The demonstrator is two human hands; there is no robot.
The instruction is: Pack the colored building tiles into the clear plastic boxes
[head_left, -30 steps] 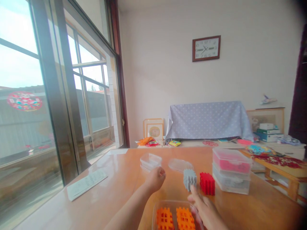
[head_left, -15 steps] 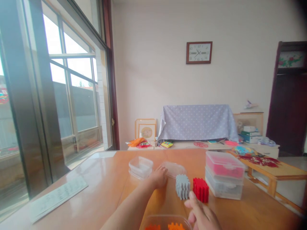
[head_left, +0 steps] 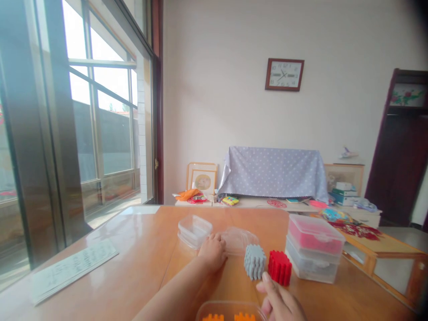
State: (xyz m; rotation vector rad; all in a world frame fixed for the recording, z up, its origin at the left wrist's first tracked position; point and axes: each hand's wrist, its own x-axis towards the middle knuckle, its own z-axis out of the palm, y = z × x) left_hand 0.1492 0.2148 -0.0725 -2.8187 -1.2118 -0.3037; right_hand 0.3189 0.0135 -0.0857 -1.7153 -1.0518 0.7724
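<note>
My left hand (head_left: 213, 253) is low over the table, between a clear plastic container (head_left: 194, 231) and a clear lid (head_left: 239, 240). Its fingers bend downward, slightly apart, with no object visible in them; the tips are partly hidden. My right hand (head_left: 281, 299) hovers at the bottom, open, its index finger extended and the others loosely bent. Just beyond it stand a stack of grey notched pieces (head_left: 254, 262) and a stack of red notched pieces (head_left: 280, 267). Orange notched pieces (head_left: 245, 317) lie in a clear box (head_left: 227, 304) at the bottom edge.
Two clear lidded boxes (head_left: 314, 249) are stacked on the right of the wooden table (head_left: 140, 254), the upper with pink-red contents. Printed sheets (head_left: 75, 269) lie at the left. Beyond are a cloth-covered object (head_left: 274, 171) and a low side table (head_left: 388, 243).
My left hand has drawn back from the lid toward the clear container, its fingers bending more. My right hand stays nearly in place. The camera view has shifted slightly.
</note>
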